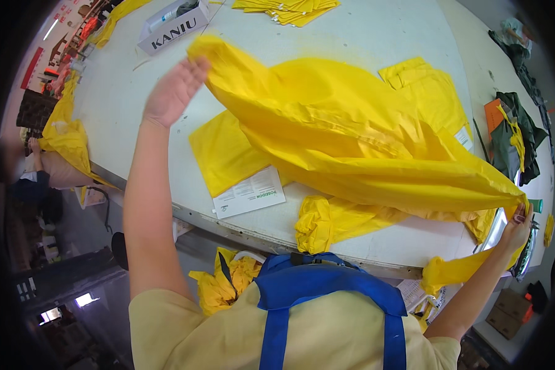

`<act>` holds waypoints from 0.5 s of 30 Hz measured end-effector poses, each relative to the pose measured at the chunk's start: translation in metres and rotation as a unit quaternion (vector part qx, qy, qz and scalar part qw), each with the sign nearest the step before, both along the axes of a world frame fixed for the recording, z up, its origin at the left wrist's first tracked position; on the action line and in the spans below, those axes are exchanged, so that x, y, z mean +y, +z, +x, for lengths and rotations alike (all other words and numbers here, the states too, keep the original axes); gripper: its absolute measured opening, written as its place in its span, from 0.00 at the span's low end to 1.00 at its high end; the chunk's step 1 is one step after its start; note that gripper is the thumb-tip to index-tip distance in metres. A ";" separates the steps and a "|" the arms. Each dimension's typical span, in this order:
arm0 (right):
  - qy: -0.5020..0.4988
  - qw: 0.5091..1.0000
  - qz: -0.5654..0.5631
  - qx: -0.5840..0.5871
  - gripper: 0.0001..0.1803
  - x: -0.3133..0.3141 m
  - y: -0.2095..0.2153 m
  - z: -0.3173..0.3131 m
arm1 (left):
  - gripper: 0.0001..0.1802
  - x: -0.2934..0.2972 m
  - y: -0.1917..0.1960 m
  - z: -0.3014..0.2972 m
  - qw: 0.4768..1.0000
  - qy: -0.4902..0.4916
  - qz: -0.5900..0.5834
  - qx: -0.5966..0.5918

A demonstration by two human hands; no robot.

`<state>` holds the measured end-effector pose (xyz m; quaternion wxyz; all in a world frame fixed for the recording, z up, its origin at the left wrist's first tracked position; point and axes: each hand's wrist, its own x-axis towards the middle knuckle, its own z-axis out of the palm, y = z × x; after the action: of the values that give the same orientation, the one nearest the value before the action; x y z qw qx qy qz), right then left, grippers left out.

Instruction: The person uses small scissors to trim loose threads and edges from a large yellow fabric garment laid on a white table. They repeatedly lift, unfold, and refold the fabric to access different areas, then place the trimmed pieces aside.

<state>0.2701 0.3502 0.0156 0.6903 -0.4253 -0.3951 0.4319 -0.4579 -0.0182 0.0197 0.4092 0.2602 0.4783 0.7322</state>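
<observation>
Nearest to the camera is the blue strap (327, 290) of an apron over a pale yellow shirt, and below the table edge a crumpled yellow bundle (225, 283) hangs. On the white table (129, 92), close to its front rim, a knotted yellow sleeve (317, 222) lies in soft folds, beside a flat folded yellow square (225, 154) with a white printed sheet (250, 194) on it.

Above these the large yellow garment (351, 142) is held spread in the air. It is thin, smooth and shiny, with many long creases. Its long axis goes from the upper left down to the right edge of the table.

The left hand (176, 92) touches the garment's upper end with fingers stretched; whether it pinches the cloth I cannot tell. The right hand (519, 221) is closed, gripping the lower end.

Farther away lie another folded yellow piece (428, 83), dark green clothes (515, 132), a white box (172, 28) and a stack of yellow packs (287, 9).
</observation>
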 end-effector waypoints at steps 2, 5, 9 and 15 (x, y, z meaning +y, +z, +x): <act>0.034 0.999 0.001 -0.012 0.18 0.010 -0.008 0.008 | 0.14 -0.006 -0.032 -0.018 0.974 -0.016 -0.195 0.114; 0.075 0.996 -0.022 -0.050 0.17 0.029 -0.013 0.023 | 0.13 -0.001 -0.025 -0.026 0.935 0.058 -0.284 0.205; 0.021 0.989 0.088 -0.118 0.18 0.018 0.047 0.019 | 0.16 -0.018 0.050 -0.055 0.978 0.168 -0.013 0.121; -0.059 0.958 0.208 -0.190 0.20 -0.014 0.146 0.007 | 0.20 -0.023 0.143 -0.073 0.954 0.269 0.109 0.073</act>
<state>0.2771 0.3364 0.1611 0.6998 -0.3691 -0.5743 0.2100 -0.5311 -0.0410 0.1629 0.1300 0.2171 0.4763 0.8421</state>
